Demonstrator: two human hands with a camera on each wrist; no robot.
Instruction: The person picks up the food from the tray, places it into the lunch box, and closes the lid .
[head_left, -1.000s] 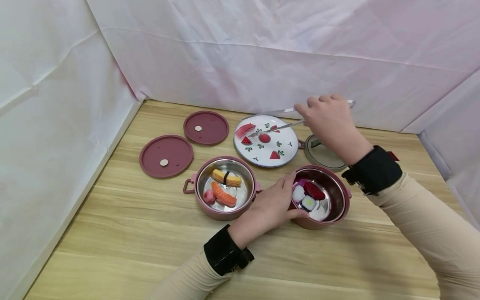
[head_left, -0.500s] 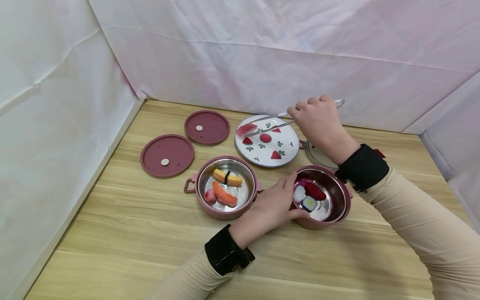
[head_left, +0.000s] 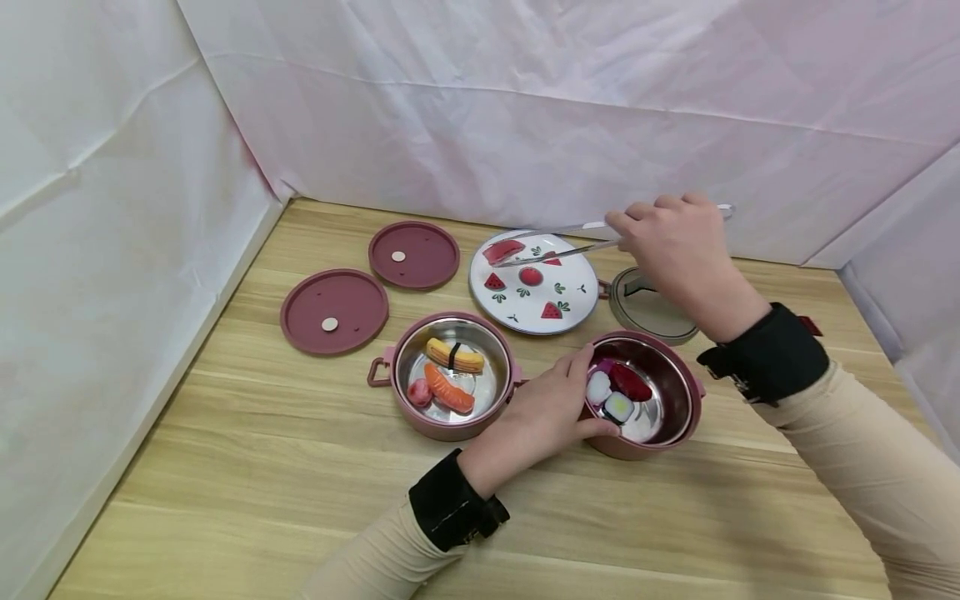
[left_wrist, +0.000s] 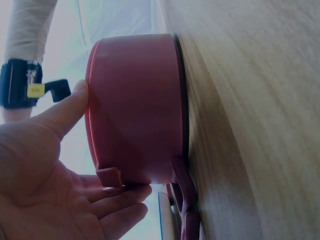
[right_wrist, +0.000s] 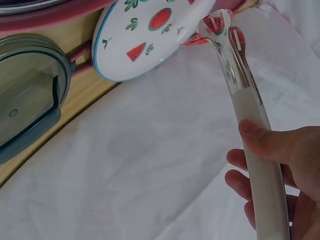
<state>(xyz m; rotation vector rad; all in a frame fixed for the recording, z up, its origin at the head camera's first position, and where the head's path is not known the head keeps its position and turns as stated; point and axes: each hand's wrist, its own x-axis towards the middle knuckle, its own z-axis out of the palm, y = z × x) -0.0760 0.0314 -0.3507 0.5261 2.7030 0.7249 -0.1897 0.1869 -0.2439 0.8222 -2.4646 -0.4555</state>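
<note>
My right hand (head_left: pixel 675 250) grips a pair of metal tongs (head_left: pixel 573 248); its thumb lies along the pale handle in the right wrist view. The tongs' tips straddle a red-and-white sushi piece (head_left: pixel 504 252) at the far left of the strawberry-patterned plate (head_left: pixel 573 287). My left hand (head_left: pixel 543 408) holds the near left side of a maroon pot (left_wrist: pixel 137 110), thumb at the rim, fingers along the wall. Inside that pot lie a dark red piece (head_left: pixel 630 382), a white piece (head_left: pixel 598 387) and a sushi roll (head_left: pixel 618 407).
A second maroon pot (head_left: pixel 401 400) to the left holds yellow egg sushi (head_left: pixel 453 356), orange shrimp sushi (head_left: pixel 448 387) and a small pink piece (head_left: pixel 420 392). Two maroon lids (head_left: pixel 352 300) lie at the back left. Behind the right pot sits a see-through round lid (head_left: pixel 647 312). White cloth walls (head_left: pixel 450 125) enclose the table.
The right hand first shifts left with the tongs, then back right. The red-and-white sushi piece between the tips has moved a little right and back. The left hand stays at the pot.
</note>
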